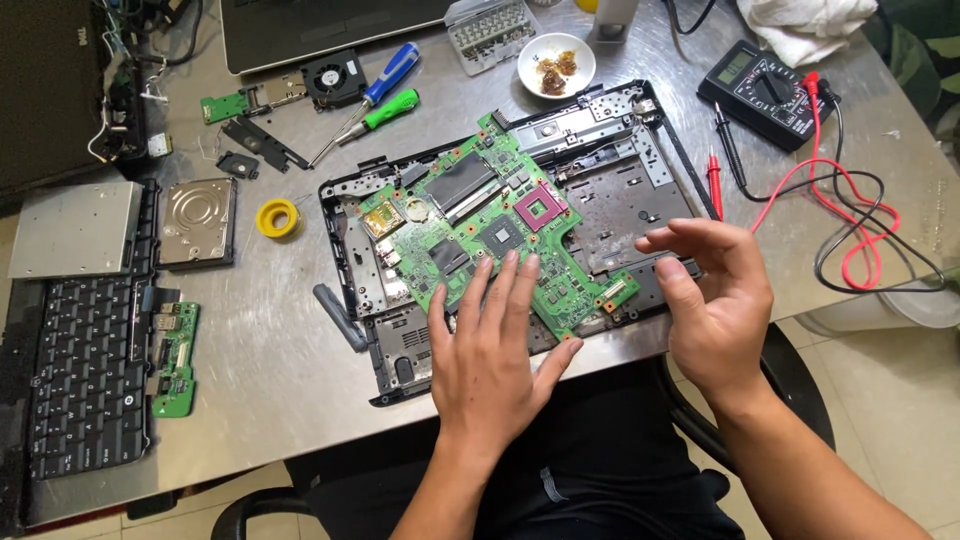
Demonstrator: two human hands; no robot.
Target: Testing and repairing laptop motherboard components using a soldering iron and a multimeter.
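Note:
A green laptop motherboard [470, 215] lies tilted in a black laptop base shell [640, 190] on the metal table. My left hand [495, 350] rests flat with fingers spread on the board's near edge. My right hand [710, 290] hovers at the shell's right front corner, fingers loosely curled and apart, holding nothing.
A multimeter [765, 92] with red and black leads [850, 215] sits at the right. A small white bowl [556, 63], two screwdrivers [385, 95], a fan [332, 77], yellow tape roll [277, 217], hard drive [197, 222], keyboard [85, 375] and small green board [176, 358] lie around.

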